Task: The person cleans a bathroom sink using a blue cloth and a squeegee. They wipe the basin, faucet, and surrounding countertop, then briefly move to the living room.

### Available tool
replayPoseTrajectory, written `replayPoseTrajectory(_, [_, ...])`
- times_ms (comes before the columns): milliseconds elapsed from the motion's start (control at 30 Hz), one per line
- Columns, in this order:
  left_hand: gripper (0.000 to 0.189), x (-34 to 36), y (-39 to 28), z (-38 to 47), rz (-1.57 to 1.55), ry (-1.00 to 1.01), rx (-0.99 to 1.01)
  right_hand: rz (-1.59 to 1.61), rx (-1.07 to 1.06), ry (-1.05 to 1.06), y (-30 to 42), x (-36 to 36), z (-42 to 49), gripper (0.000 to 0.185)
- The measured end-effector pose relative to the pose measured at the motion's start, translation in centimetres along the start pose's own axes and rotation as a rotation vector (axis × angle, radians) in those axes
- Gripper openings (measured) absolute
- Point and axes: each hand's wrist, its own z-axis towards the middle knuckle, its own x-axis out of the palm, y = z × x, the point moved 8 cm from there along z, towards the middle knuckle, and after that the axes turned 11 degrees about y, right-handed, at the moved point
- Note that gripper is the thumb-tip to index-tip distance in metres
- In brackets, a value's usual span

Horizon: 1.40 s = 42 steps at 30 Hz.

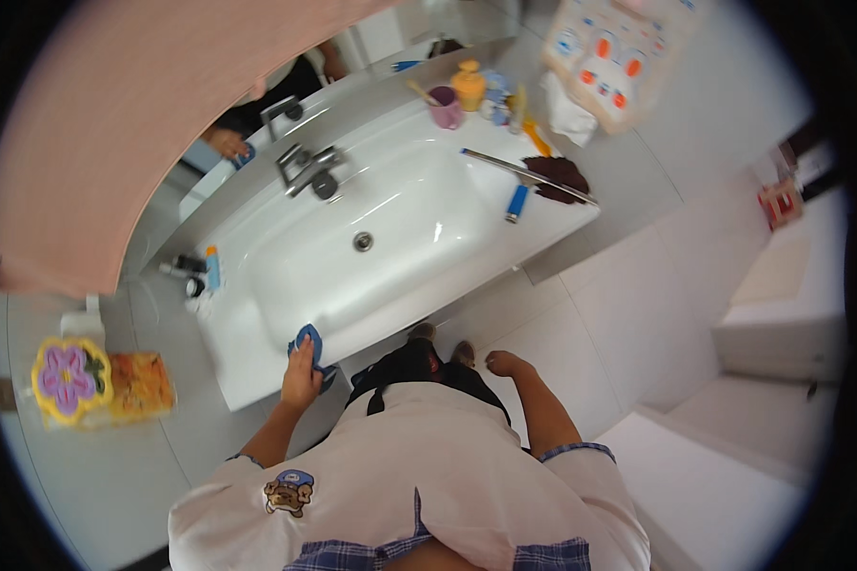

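My left hand [301, 372] presses a blue cloth [311, 342] against the front rim of the white washbasin [239, 378], near its left end. Part of the cloth hangs over the edge beside my fingers. My right hand [505, 364] hangs in front of the basin above the tiled floor, fingers curled in and nothing visible in it. A squeegee with a blue handle [517, 204] lies on the basin's right ledge. Its long metal bar rests across a dark brown cloth [568, 175]. The drain [363, 241] is uncovered, and the bowl looks wet and shiny.
A metal tap [313, 171] stands at the back rim below a mirror. A purple mug [445, 108] and a yellow pump bottle [468, 86] are at the back right. Small tubes [213, 268] lie at the left. A pink cloth [150, 107] covers the upper left.
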Motion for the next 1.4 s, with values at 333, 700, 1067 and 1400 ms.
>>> replayPoseTrajectory(333, [0.034,-3.1,2.5,-2.5,-1.344,-0.591,-0.551,0.219,-0.429,0.426,33.2,-8.7,-6.6,0.056])
replayPoseTrajectory(700, [0.03,-10.5,-6.7,-2.0,-1.121,-0.357,-0.158,0.937,-0.548,0.324,41.6,-12.2,-6.2,0.055])
replayPoseTrajectory(1067, [0.038,-8.1,-4.9,-3.2,-1.875,-0.344,-0.329,0.827,-0.599,0.469,49.7,-12.5,-8.8,0.066])
replayPoseTrajectory(1400, [0.024,-10.9,15.0,-14.4,-1.149,-1.047,-0.753,0.649,-0.376,0.346,43.6,-13.4,-6.5,0.042])
